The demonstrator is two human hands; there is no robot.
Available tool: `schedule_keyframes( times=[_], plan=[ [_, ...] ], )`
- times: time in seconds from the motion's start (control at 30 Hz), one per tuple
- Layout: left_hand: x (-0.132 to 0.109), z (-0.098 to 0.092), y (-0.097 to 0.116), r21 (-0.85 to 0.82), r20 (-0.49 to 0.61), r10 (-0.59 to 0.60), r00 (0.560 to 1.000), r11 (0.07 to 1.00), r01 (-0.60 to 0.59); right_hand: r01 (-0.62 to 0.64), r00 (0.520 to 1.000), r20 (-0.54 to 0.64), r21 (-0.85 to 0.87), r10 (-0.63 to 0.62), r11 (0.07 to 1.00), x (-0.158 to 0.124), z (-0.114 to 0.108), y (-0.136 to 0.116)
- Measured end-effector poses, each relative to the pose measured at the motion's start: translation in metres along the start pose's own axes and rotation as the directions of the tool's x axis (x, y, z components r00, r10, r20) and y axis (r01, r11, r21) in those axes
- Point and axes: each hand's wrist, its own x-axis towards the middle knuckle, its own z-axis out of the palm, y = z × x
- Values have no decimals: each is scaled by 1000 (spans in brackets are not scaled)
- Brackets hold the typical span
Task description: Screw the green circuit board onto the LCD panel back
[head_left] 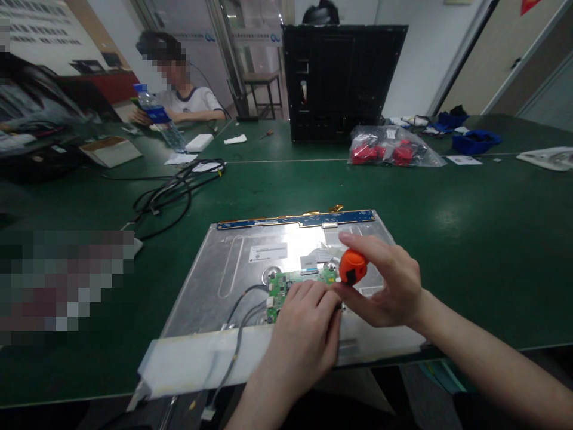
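Observation:
A metal-backed display panel lies in front of me, with a blue circuit strip along its far edge. On the panel is a green circuit board with cables running from its left side. My left hand is over this board, fingers bent and pressed together; whatever is under the fingertips is hidden. Just right of it, my right hand has thumb and fingers around the orange handle of a screwdriver. The screwdriver stands roughly upright, handle end towards me, and its tip is out of sight.
Black cables lie coiled to the left. A large black panel stands at the back, beside a plastic bag with red items. A water bottle is near a seated person. Blue items lie far right.

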Motion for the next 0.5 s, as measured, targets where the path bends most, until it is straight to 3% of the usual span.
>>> schedule_keyframes(
  times=[0.27, 0.5],
  plan=[
    [0, -1, 0, -21, 50, -18, 999, 1000, 19, -9, 998, -65, 80, 14, 997, -9, 2, 2],
    [-1, 0, -1, -6, 12, 1, 1000, 1000, -1, 7, 1000, -6, 85, -6, 996, -3, -1, 3]
  ],
)
